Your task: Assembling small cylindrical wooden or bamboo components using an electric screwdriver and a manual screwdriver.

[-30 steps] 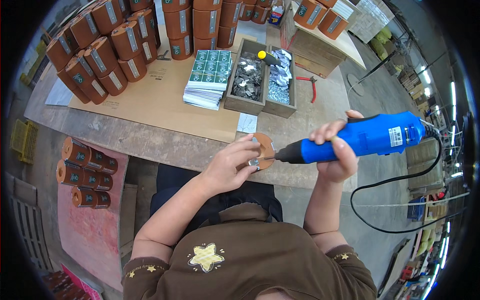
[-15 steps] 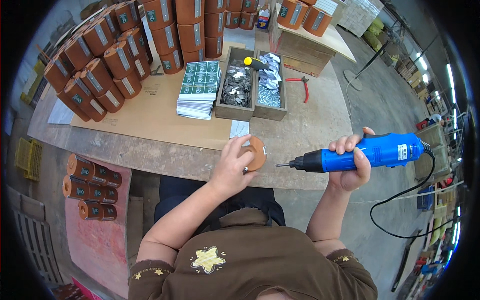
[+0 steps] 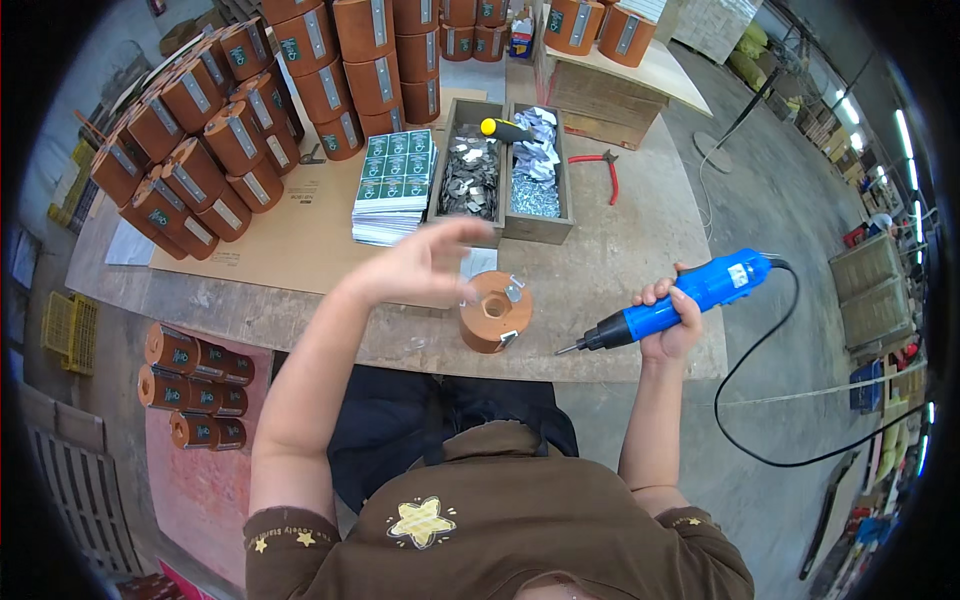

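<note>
A brown cylinder (image 3: 496, 318) with a hole in its top face stands at the table's near edge. Small shiny metal pieces (image 3: 514, 290) sit at its rim. Just above and left of it is my left hand (image 3: 425, 265), slightly blurred, its fingers apart and nothing seen in them. My right hand (image 3: 671, 320) grips a blue electric screwdriver (image 3: 690, 298) with a black nose. Its bit points left and down, to the right of the cylinder and apart from it.
Beyond the cylinder are two wooden trays (image 3: 540, 228) of small metal parts, with a yellow-and-black screwdriver (image 3: 508, 130) lying across. Stacked labels (image 3: 392, 190) stand left, red-handled pliers (image 3: 612, 180) right. Brown cylinders (image 3: 235, 140) are piled at the back left. The power cord (image 3: 745, 440) loops at right.
My left hand has let go of the cylinder and moved up and left. The cylinder now stands upright. The electric screwdriver has swung left, its bit tilting down.
</note>
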Motion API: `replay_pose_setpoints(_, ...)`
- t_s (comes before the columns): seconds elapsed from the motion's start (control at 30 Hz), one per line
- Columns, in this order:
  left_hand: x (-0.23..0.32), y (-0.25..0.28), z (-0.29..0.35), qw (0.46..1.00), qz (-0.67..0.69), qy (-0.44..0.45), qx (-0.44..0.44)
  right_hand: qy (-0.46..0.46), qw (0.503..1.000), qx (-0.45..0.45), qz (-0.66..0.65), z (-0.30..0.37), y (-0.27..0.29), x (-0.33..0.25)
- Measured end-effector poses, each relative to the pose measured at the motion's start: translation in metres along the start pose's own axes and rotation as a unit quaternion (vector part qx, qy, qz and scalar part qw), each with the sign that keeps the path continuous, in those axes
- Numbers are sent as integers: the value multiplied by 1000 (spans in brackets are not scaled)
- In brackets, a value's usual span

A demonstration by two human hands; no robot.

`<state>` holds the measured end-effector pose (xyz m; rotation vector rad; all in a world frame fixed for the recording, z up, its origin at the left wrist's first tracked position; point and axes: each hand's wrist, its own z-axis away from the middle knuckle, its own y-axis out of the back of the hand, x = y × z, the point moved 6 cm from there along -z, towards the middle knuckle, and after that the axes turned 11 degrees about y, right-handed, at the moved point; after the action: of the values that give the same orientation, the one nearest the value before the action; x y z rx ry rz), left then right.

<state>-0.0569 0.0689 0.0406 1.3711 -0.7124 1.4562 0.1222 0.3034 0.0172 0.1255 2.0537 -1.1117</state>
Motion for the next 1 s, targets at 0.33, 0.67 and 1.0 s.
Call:
replay_pose_setpoints(0.33,11,40,-141,964,-203,3,173,-167,978,116,-51,15,80,83)
replay_pose_setpoints(0.67,-8,-10,-228,806,-571,96,124,-180,976,108,-63,12,74,85)
replay_pose_setpoints(1.0,-29,-17,-244,830,-555,19,55,-176,976,109,-72,11,74,84)
